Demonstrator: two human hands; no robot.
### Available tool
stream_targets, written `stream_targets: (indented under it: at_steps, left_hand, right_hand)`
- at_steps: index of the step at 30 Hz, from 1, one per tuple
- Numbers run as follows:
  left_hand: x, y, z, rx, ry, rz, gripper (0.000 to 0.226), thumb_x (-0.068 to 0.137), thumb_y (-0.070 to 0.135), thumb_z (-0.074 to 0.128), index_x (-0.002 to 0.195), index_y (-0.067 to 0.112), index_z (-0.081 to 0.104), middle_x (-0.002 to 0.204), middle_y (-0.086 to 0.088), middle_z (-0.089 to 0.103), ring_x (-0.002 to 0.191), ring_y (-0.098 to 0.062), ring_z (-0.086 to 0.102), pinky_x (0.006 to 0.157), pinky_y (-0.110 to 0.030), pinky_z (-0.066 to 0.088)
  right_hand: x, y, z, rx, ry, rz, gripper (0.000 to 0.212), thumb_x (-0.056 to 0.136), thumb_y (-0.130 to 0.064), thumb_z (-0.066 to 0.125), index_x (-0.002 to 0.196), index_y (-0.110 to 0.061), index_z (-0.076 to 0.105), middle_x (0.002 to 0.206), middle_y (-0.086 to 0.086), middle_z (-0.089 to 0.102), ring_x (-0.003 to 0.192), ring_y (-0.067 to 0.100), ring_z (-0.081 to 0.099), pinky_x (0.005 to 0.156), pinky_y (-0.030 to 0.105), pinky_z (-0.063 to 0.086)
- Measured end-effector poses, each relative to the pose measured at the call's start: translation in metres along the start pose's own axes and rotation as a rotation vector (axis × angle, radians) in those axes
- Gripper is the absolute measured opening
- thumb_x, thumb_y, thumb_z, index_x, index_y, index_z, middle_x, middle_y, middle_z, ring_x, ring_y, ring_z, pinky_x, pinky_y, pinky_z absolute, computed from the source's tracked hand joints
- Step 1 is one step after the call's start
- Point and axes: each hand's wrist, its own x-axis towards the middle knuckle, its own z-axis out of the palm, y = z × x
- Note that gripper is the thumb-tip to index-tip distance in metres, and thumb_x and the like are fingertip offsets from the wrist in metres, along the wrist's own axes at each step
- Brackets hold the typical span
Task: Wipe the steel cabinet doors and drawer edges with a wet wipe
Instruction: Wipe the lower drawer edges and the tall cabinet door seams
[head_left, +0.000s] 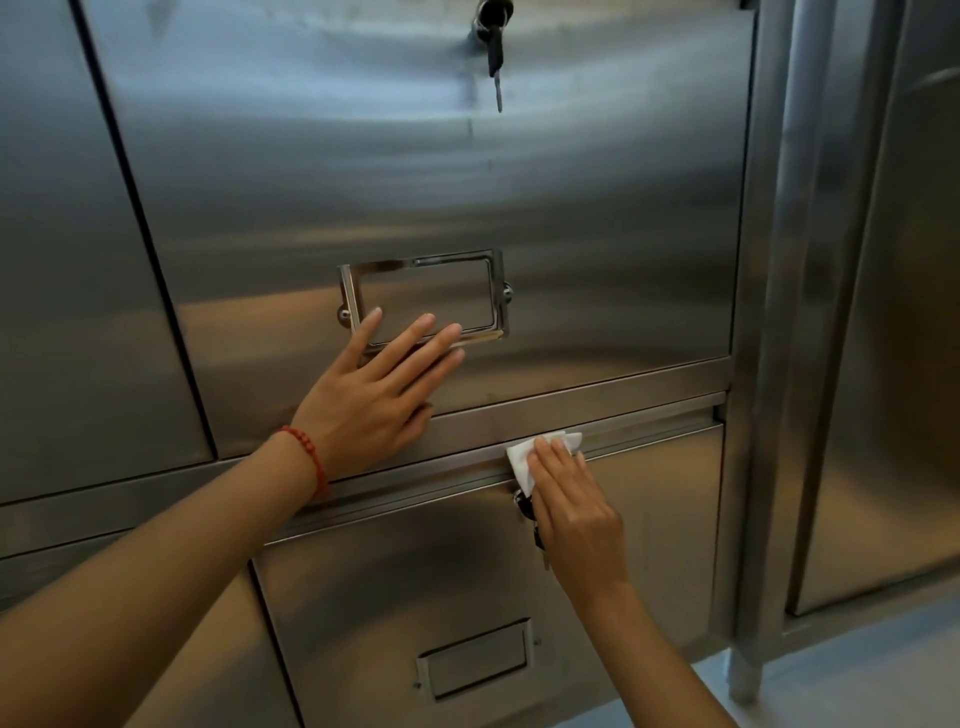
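Cabinet: brushed steel cabinet (218, 171) fills nearly the whole frame, its fronts reflecting soft bands of light.
Neighbouring unit: second steel unit (893, 322) along the right edge, parted from the first by an upright post.
Floor: pale blue-grey floor (852, 691) in the lower right corner, where one leg of the post stands.
Drawer fronts: two in the centre column, upper drawer front (545, 197) and lower drawer front (405, 571), with a horizontal rail between them.
Label holders: two, a chrome label holder (423, 296) mid-frame and a duller one (475, 657) near the bottom.
Keys: two sets, one key (495, 47) hanging from the lock at top centre, another key bunch (525, 506) half hidden behind the right hand.
Left hand: left hand (374, 395) flat on the upper drawer front, fingers straight and slightly spread, fingertips overlapping the chrome holder's lower edge; one red bead bracelet (306, 457) on the wrist.
Right hand: right hand (576, 499) with straight fingers together, pressing the wipe against the lower drawer's top edge.
Wipe: one white wet wipe (524, 460), folded, right of centre, under the right fingertips.
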Motion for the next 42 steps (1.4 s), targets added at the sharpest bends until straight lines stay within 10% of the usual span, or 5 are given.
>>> stream_targets:
  at_steps: [9,17,42]
  left_hand:
    - [-0.002,0.002,0.007,0.033,0.037,-0.001,0.056,0.095,0.035,0.034,0.145,0.011,0.03,0.151,-0.012,0.026,0.139,-0.032,0.023,0.112,-0.054,0.018]
    - [-0.003,0.002,0.008,0.038,0.055,0.0,0.055,0.095,0.034,0.033,0.145,0.01,0.031,0.151,-0.012,0.026,0.139,-0.033,0.023,0.112,-0.053,0.018]
    - [-0.003,0.003,0.008,0.075,0.061,-0.002,0.055,0.095,0.032,0.034,0.144,0.009,0.032,0.151,-0.014,0.028,0.139,-0.034,0.026,0.112,-0.053,0.018]
  right_hand:
    - [-0.003,0.01,0.008,-0.022,0.085,-0.08,0.033,0.098,-0.012,0.041,0.105,0.003,0.07,0.116,0.018,0.064,0.111,0.03,0.06,0.094,0.047,0.048]
    - [-0.005,0.02,0.004,-0.078,0.048,-0.001,0.049,0.06,0.0,0.085,0.106,0.006,0.068,0.115,0.021,0.064,0.108,0.033,0.061,0.089,0.047,0.05]
    - [-0.009,0.047,0.011,-0.074,0.128,-0.003,0.034,0.079,-0.006,0.065,0.11,0.007,0.063,0.117,0.025,0.061,0.109,0.038,0.059,0.089,0.052,0.047]
